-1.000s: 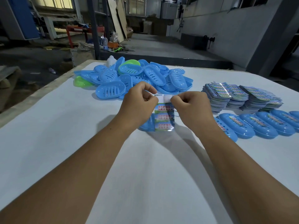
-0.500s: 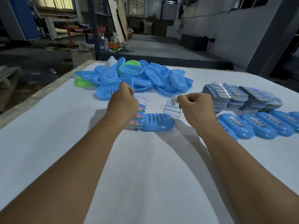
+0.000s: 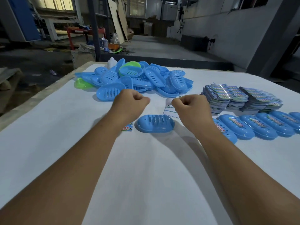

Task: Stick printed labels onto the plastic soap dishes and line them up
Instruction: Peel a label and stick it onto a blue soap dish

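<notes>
Centrally, one blue soap dish (image 3: 155,123) lies slotted side up on the white counter (image 3: 48,127), between both wrists. The left hand (image 3: 129,103) is closed in a fist; a printed label (image 3: 128,127) shows beneath its wrist, grip not discernible. The right hand (image 3: 191,105) is closed, pinching a clear backing sheet (image 3: 169,110). Labelled dishes (image 3: 253,125) form a row at right, just in front of the label stacks (image 3: 235,96). An unlabelled dish pile (image 3: 138,78) sits beyond the hands
</notes>
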### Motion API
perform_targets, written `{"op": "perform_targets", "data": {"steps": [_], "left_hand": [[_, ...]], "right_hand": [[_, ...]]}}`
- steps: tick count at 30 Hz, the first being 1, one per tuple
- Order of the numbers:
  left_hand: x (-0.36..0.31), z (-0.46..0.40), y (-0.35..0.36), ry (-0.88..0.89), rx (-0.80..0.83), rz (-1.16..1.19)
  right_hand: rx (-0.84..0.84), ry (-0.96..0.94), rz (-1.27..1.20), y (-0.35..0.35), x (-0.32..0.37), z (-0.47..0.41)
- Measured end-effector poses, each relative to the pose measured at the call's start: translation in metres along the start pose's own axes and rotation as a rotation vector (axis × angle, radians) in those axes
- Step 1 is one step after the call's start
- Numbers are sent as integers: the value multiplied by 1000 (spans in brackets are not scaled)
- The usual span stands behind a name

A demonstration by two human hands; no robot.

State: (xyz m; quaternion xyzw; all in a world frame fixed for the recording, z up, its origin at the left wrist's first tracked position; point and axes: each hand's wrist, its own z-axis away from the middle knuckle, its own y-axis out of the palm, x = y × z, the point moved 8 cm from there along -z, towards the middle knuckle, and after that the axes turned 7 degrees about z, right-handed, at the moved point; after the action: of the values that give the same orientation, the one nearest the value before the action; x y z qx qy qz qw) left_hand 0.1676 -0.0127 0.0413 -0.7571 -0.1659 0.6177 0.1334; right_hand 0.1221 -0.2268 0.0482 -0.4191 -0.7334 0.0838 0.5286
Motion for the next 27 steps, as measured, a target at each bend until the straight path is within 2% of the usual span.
{"op": "perform_targets", "data": {"steps": [2, 9, 21, 27], "left_hand": [[-8, 10, 15, -13, 81, 170], [-14, 19, 35, 43, 178, 210], [-13, 16, 29, 39, 129, 204], [-11, 12, 29, 25, 95, 222]], "right_hand": [[4, -22, 16, 0, 4, 2], [26, -103, 14, 4, 13, 6], [97, -163, 9, 13, 21, 10], [44, -52, 105, 6, 3, 1]]}}
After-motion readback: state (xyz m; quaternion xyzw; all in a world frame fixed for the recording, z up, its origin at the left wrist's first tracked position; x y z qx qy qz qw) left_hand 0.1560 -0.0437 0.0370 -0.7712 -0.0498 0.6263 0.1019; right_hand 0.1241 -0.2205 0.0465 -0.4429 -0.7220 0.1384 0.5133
